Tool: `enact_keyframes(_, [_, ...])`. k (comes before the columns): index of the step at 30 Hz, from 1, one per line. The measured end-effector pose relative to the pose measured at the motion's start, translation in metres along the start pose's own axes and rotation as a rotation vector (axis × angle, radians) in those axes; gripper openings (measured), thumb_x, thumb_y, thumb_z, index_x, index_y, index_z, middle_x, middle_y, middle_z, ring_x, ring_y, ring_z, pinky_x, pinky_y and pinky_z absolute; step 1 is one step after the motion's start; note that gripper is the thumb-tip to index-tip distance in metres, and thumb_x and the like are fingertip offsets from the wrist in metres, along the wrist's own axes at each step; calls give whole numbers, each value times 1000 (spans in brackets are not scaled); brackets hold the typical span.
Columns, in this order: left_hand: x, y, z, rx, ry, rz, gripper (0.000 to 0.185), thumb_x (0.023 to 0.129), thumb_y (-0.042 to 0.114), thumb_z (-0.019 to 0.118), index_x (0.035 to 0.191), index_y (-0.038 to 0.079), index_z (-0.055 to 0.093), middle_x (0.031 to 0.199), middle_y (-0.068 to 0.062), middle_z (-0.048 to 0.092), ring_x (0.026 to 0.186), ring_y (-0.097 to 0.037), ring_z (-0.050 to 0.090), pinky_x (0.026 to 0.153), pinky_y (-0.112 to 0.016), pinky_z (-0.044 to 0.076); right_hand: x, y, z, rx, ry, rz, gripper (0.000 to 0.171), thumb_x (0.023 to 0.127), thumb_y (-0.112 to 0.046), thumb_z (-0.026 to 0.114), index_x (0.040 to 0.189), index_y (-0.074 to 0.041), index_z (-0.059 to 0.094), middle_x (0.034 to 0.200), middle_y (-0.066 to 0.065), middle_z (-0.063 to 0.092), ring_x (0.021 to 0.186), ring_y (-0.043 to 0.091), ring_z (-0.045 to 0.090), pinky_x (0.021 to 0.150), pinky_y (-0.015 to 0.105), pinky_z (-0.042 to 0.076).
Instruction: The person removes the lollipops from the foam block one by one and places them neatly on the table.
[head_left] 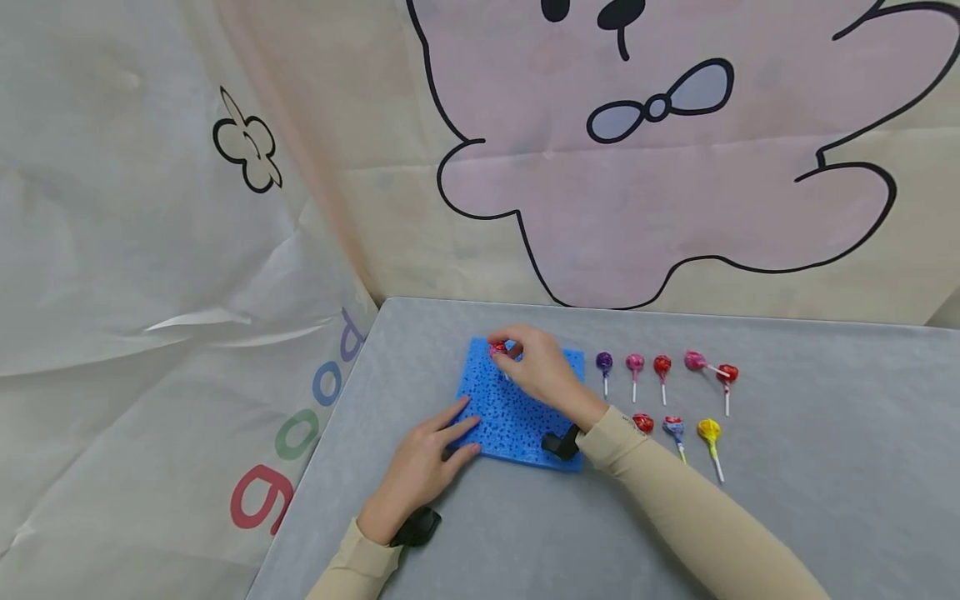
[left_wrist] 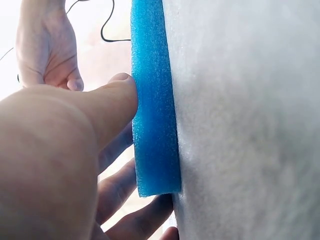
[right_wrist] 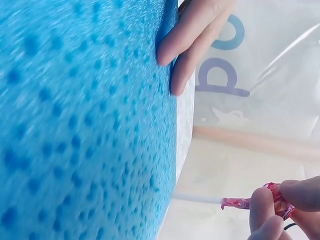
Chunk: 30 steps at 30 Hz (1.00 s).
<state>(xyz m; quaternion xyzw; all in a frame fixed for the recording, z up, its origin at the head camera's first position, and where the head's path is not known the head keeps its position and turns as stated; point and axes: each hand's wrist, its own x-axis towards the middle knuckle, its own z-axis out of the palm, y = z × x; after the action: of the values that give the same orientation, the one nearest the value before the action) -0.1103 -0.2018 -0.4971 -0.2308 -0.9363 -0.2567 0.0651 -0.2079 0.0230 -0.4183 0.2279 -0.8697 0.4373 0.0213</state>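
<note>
A blue foam block (head_left: 517,421) dotted with small dark pits lies flat on the table. My right hand (head_left: 543,367) is over its far left part and pinches the head of a red-pink wrapped lollipop (right_wrist: 235,203) between thumb and fingers. The white stick points down and its end meets the foam surface; I cannot tell how deep it goes. My left hand (head_left: 422,462), fingers spread and fairly straight, rests against the block's left edge. In the left wrist view, the thumb (left_wrist: 117,100) touches the side of the foam (left_wrist: 157,125).
Right of the block lie several lollipops in two rows: purple (head_left: 604,360), pink (head_left: 635,362), red (head_left: 662,364), with a pink one (head_left: 695,360) crossing a red one (head_left: 727,372). Nearer are red (head_left: 643,423), blue-red (head_left: 672,425) and yellow (head_left: 708,430) ones. A printed cloth wall (head_left: 750,208) stands behind.
</note>
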Motion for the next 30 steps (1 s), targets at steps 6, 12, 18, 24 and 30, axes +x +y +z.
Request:
enact_keyframes(6, [-1, 0, 0, 12, 12, 6, 45, 99, 35, 73, 140, 16, 68, 158, -8, 52, 138, -29, 59, 109, -48, 52, -4, 4, -9, -10, 26, -3, 22, 99, -12, 72, 120, -10, 76, 115, 9, 74, 93, 24, 70, 69, 30, 58])
enact_keyframes(12, [-1, 1, -1, 18, 16, 4, 45, 99, 35, 73, 140, 17, 68, 158, -8, 52, 138, -30, 58, 109, -49, 53, -10, 7, -19, -21, 48, -10, 22, 98, -12, 73, 120, -9, 76, 116, 10, 75, 92, 24, 71, 71, 32, 60])
enact_keyframes(18, [-2, 1, -1, 14, 0, -11, 46, 100, 37, 72, 141, 18, 68, 159, -6, 51, 139, -29, 57, 110, -49, 51, -19, 11, -33, -50, 45, 28, 24, 99, -14, 73, 122, -11, 75, 117, 9, 74, 93, 24, 70, 68, 30, 59])
enact_keyframes(24, [-1, 2, -1, 16, 9, -2, 46, 99, 36, 72, 141, 18, 68, 159, -6, 51, 139, -30, 58, 109, -49, 52, -27, 19, -47, -86, 56, 64, 25, 99, -15, 73, 123, -11, 75, 117, 10, 74, 94, 25, 71, 67, 30, 59])
enact_keyframes(30, [-1, 2, 0, 17, 29, 12, 46, 98, 34, 74, 140, 17, 69, 159, -8, 52, 137, -31, 59, 107, -51, 53, -36, 32, -64, -99, 73, 106, 27, 98, -13, 73, 124, -11, 74, 116, 12, 73, 94, 27, 70, 68, 31, 60])
